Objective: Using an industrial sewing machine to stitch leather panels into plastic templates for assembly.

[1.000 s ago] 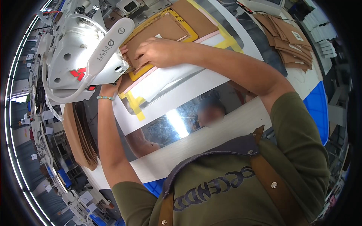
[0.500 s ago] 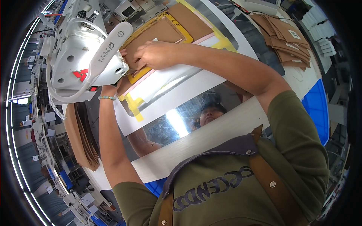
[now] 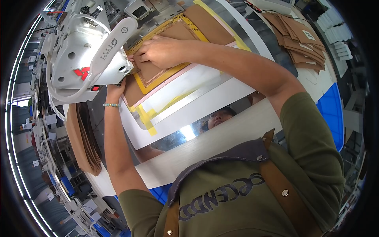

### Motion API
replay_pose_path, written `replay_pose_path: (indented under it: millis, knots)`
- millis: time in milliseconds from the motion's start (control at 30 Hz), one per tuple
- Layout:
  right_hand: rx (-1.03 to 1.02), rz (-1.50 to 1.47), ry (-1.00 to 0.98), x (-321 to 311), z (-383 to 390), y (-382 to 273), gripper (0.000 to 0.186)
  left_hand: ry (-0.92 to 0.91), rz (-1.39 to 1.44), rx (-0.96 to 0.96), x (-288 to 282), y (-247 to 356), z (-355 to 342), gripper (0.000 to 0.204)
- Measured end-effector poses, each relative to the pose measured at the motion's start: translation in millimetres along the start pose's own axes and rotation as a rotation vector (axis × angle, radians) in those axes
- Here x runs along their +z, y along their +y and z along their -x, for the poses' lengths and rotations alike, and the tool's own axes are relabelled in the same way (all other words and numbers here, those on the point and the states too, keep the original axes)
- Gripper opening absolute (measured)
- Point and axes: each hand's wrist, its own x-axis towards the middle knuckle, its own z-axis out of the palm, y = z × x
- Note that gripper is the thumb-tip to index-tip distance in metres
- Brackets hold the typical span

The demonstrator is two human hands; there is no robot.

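Note:
A white sewing machine head (image 3: 65, 65) stands at the left, over the edge of the work. Beside it lies a yellow rectangular frame (image 3: 167, 77) on a larger brown panel (image 3: 207, 24), with a brown piece (image 3: 152, 73) inside the frame. My right hand (image 3: 165, 52) rests on that inner piece, fingers spread and slightly bent, close to the machine. My left hand (image 3: 115, 91), with a beaded bracelet at the wrist, reaches under the machine head at the panel's left edge. Its fingers are mostly hidden by the machine.
Under the panel is a white sheet (image 3: 221, 93) with yellow tape; a shiny metal plate (image 3: 173, 140) lies nearer me. Brown pieces are stacked (image 3: 302, 41) at the far right, and more brown pieces (image 3: 83, 138) hang at the left. A blue bin (image 3: 331, 114) stands right.
The yellow frame, panel and white sheet have shifted toward me and slightly right, covering more of the metal plate. My right hand has moved slightly on the inner brown piece.

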Motion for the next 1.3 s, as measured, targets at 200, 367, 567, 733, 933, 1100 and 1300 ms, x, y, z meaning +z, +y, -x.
replay_pose_path:
  millis: [200,367,567,733,933,1100,1300]
  knots:
    - [-0.007,-0.138,-0.026,-4,6,-4,0.036,0.135,0.331,-0.226,-8,-3,30,0.028]
    - [-0.049,-0.221,-0.021,-7,12,-9,0.033,0.013,0.394,-0.162,-37,41,58,0.026]
    - [-0.079,-0.278,-0.005,-10,17,-16,0.029,0.025,0.299,-0.001,-55,89,81,0.019]
    - [-0.092,-0.257,-0.125,-39,28,-24,0.023,0.021,0.319,-0.007,-48,128,82,0.018]
    - [0.146,0.115,-0.251,-94,94,-11,0.025,-0.04,0.074,0.199,-41,157,76,0.033]
    - [0.231,0.264,-0.155,-88,140,-7,0.037,-0.071,-0.076,0.239,-25,165,66,0.047]
    - [0.099,0.354,0.036,-70,142,-3,0.035,-0.038,-0.202,0.267,-13,167,64,0.044]
